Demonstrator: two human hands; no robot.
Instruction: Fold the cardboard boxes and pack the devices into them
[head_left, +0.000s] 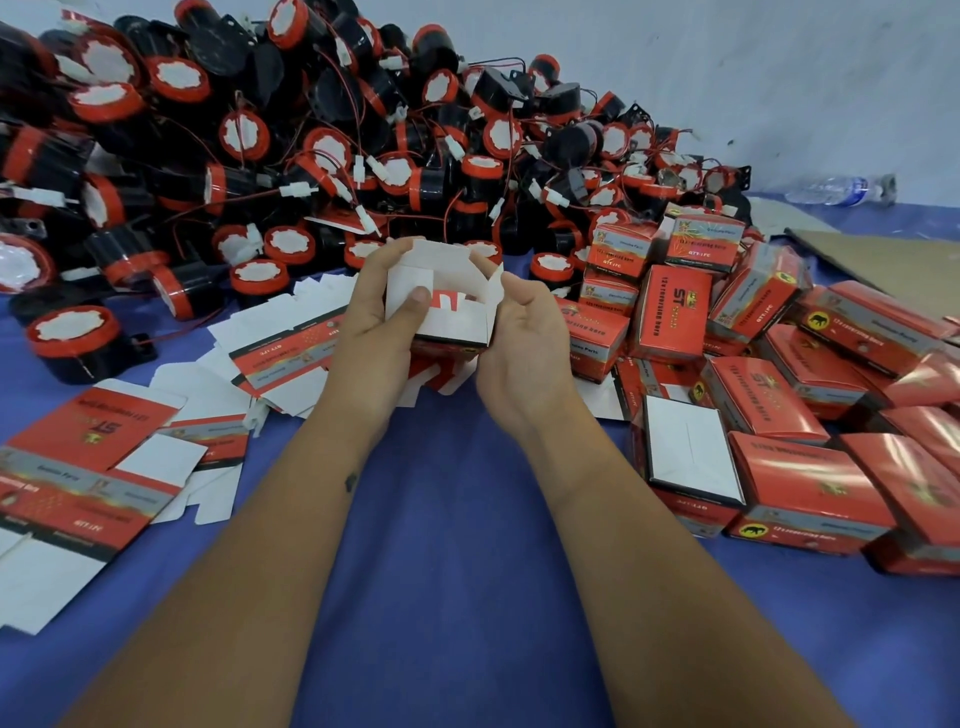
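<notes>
Box (441, 306) between hands (both gripping).

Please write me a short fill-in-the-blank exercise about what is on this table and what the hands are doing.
1. Both hands, the left hand and the right hand, hold a half-folded cardboard ____ with its flaps open.
2. The pile of black and red devices lies on a cloth coloured ____.
3. The flat unfolded boxes lie on the person's ____ side.
4. The folded red boxes are heaped on the person's ____ side.

Missing words: box; blue; left; right
</notes>
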